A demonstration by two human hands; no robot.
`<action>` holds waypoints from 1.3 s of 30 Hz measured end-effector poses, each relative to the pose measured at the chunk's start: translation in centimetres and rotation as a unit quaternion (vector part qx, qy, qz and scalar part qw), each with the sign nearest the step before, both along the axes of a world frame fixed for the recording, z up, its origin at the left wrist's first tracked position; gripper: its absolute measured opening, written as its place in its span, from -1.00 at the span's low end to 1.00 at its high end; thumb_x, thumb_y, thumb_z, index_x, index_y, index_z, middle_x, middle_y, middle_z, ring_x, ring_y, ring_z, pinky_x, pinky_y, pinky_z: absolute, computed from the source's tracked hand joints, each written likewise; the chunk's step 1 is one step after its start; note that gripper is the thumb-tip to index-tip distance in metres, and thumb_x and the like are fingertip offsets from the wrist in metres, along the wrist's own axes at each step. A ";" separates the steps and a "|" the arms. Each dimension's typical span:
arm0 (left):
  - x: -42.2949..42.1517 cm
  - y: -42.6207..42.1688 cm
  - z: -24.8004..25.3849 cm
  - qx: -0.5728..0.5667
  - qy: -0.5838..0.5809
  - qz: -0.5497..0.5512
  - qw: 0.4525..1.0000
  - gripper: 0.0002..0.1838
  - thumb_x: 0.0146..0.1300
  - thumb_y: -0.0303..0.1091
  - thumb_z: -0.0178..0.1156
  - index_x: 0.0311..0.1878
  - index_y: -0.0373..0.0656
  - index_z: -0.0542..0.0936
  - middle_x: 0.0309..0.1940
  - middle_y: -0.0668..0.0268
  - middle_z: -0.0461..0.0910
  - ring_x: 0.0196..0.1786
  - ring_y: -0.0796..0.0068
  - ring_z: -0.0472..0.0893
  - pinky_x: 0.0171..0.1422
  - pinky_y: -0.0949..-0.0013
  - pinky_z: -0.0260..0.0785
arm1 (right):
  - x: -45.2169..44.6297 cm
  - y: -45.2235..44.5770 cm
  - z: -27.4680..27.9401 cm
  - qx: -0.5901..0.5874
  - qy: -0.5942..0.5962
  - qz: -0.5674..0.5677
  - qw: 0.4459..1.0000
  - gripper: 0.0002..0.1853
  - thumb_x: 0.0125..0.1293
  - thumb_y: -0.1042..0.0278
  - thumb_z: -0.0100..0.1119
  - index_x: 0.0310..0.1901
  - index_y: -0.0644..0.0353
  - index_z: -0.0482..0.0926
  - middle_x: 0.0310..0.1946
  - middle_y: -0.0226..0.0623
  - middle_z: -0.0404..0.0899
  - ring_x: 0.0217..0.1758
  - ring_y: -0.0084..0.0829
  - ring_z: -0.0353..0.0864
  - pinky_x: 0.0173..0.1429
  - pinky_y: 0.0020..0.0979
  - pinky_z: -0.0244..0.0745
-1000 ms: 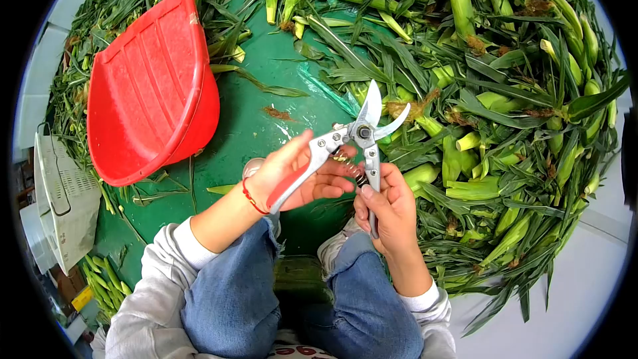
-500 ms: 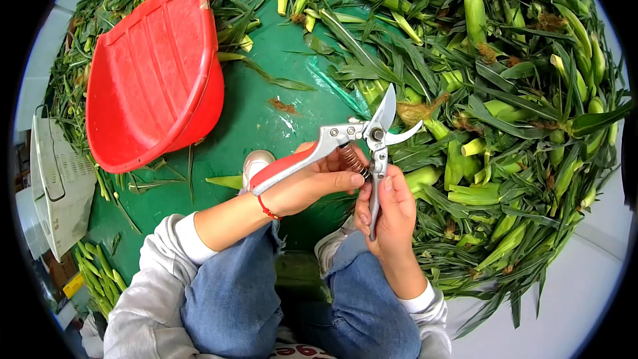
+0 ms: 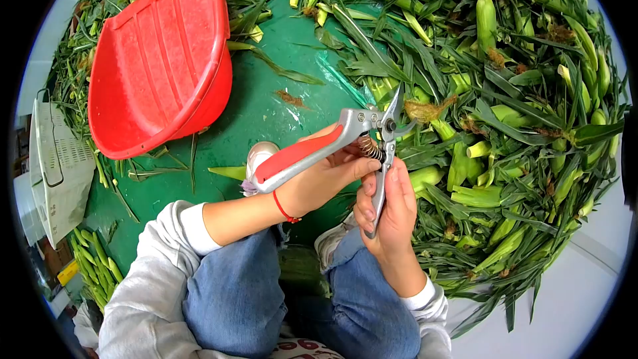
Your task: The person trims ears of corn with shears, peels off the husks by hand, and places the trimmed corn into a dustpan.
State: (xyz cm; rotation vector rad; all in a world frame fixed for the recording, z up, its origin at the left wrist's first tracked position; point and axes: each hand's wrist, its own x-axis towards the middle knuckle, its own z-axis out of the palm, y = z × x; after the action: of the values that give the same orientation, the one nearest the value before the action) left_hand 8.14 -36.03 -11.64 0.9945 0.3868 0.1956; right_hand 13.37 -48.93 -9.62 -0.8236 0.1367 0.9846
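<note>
A pair of pruning shears (image 3: 302, 153) with one red-gripped handle is held in front of my knees, its handles spread apart and its blades at the upper right. My left hand (image 3: 329, 178) is closed on it beneath the red handle, the thumb reaching to the coiled spring (image 3: 371, 149). Closed round the other, silver handle is my right hand (image 3: 392, 209), with its fingertips close to the left thumb. The blades appear nearly edge-on, in front of corn ears and leaves.
Green corn ears and husks (image 3: 485, 23) are heaped along the right and far side. A red plastic scoop (image 3: 159, 60) lies at the upper left on the green floor (image 3: 259, 119). At the far left stand a white basket (image 3: 63, 173) and a bunch of green stalks or pods (image 3: 93, 266).
Both hands have turned the shears, so the blades now look narrower and the red handle shows more fully. The left hand has shifted slightly right. The view has moved a little.
</note>
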 end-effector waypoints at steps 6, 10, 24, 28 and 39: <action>-0.3 -0.4 -0.7 0.132 -0.025 0.046 0.990 -0.77 0.22 -0.58 0.18 -0.07 -0.29 0.44 -0.34 0.32 0.55 -0.40 0.65 0.53 -0.31 0.58 0.39 | -0.7 0.5 -0.5 -0.023 -0.032 0.022 0.999 -0.76 0.48 0.20 -0.20 0.03 0.12 0.20 -0.37 -0.26 0.42 -0.63 -0.55 0.36 -0.67 -0.58 0.25; -0.7 0.7 -0.4 0.147 0.085 -0.067 0.983 -0.76 0.23 -0.62 0.13 -0.03 -0.29 0.44 -0.29 0.31 0.54 -0.37 0.62 0.53 -0.25 0.55 0.40 | -1.1 0.4 -0.7 -0.019 -0.022 0.024 0.999 -0.78 0.48 0.19 -0.20 0.01 0.10 0.18 -0.36 -0.23 0.41 -0.64 -0.55 0.35 -0.67 -0.59 0.25; -1.0 1.5 -2.6 0.162 0.021 -0.093 0.982 -0.76 0.24 -0.52 0.14 -0.02 -0.31 0.50 -0.18 0.25 0.57 -0.15 0.53 0.57 -0.02 0.48 0.41 | -0.2 -0.3 0.2 -0.031 -0.022 0.030 0.999 -0.79 0.47 0.21 -0.17 -0.04 0.13 0.18 -0.38 -0.22 0.41 -0.65 -0.59 0.32 -0.68 -0.61 0.22; -0.1 2.9 -2.1 -0.137 -0.025 -0.045 0.989 -0.63 0.35 -0.24 0.05 0.09 -0.29 0.41 -0.09 0.20 0.54 -0.07 0.39 0.57 0.05 0.33 0.44 | 0.6 -1.3 0.0 -0.055 -0.089 0.043 0.994 -0.78 0.47 0.23 -0.16 -0.02 0.16 0.19 -0.40 -0.26 0.41 -0.65 -0.64 0.29 -0.67 -0.64 0.18; -2.2 1.3 -1.3 -0.310 0.007 -0.242 0.919 0.00 0.03 -0.34 0.29 0.47 -0.02 -0.11 0.22 0.29 0.25 0.21 0.34 0.32 0.27 0.14 0.17 | 0.1 -0.5 -2.5 -0.174 -0.280 0.126 0.936 -0.73 0.48 0.11 -0.24 -0.06 0.16 0.21 -0.47 -0.33 0.44 -0.69 -0.66 0.32 -0.65 -0.64 0.20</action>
State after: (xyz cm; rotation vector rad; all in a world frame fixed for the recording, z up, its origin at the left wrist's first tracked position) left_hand 5.92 -34.73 -12.97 0.4354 0.1818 -0.3701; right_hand 13.51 -49.42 -12.14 -1.4473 -0.3019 0.9385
